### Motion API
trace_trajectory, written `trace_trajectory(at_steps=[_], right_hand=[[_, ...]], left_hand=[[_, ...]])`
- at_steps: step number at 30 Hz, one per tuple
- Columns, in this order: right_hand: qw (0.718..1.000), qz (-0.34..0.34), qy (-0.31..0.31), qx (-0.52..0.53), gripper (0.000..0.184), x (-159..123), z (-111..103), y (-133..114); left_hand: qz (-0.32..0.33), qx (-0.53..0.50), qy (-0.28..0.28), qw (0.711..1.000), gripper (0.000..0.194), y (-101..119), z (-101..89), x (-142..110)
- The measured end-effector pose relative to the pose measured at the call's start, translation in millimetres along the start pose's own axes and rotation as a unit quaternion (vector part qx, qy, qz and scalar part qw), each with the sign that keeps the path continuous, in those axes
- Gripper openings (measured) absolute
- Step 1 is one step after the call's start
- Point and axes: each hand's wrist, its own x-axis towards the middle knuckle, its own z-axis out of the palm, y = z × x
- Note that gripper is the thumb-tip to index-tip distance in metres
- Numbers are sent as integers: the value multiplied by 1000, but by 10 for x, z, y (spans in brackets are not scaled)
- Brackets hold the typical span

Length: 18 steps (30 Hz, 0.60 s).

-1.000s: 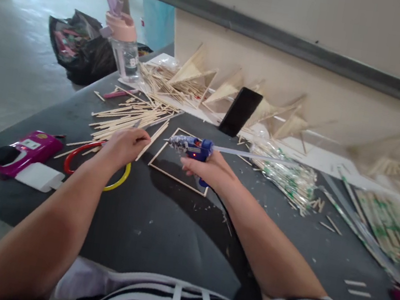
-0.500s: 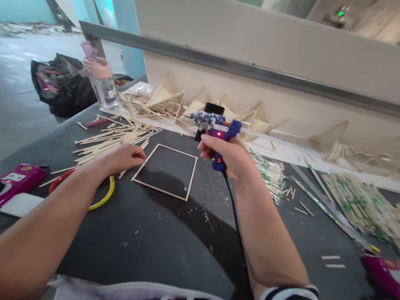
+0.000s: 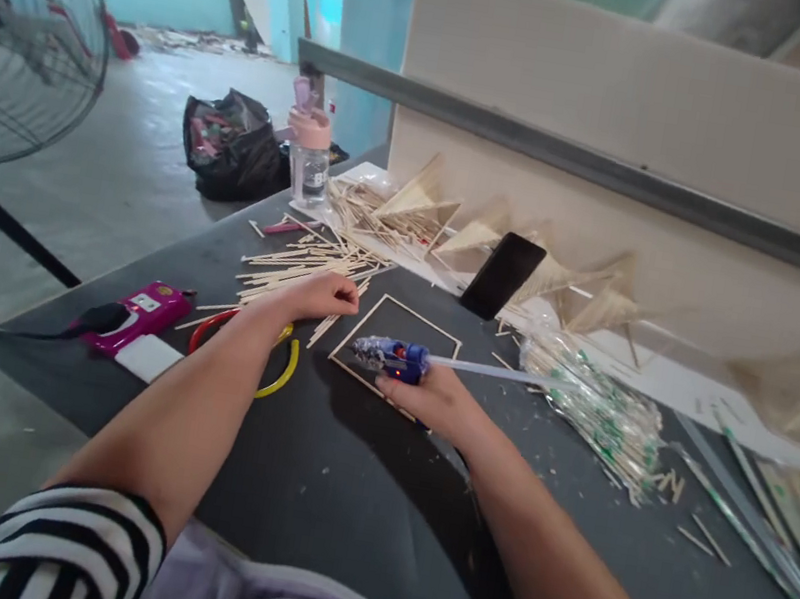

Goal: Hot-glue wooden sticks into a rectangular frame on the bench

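A blue hot glue gun is gripped in my right hand. Its nozzle, in a crumpled silvery wrap, points left, and a long clear glue stick juts from its back. Under the gun, a square frame of thin wooden sticks lies flat on the dark table, partly covered by the gun and hand. My left hand is just left of the frame, fingers curled closed; what they hold, if anything, is hidden. Beneath and behind it spreads a pile of loose wooden sticks.
A phone leans behind the frame, near several stick pyramids. Bagged sticks lie right. Left are a magenta power strip, a yellow and red ring and a bottle. A fan stands beyond.
My right hand has lowered the glue gun from above the table to over the stick frame. My left hand stays near the frame's left side. The view has turned left, bringing the fan in.
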Motion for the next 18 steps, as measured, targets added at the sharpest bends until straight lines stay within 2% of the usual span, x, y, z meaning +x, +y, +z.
trace_trajectory(at_steps=[6, 14, 18], right_hand=[[994, 12, 6, -112, 26, 73, 167, 80], [992, -1, 18, -123, 26, 82, 241, 139], [991, 8, 32, -133, 27, 87, 264, 140]], left_hand=[[23, 55, 39, 997, 19, -69, 103, 67], [6, 93, 138, 986, 20, -35, 94, 54], [-3, 103, 154, 983, 20, -29, 97, 47]])
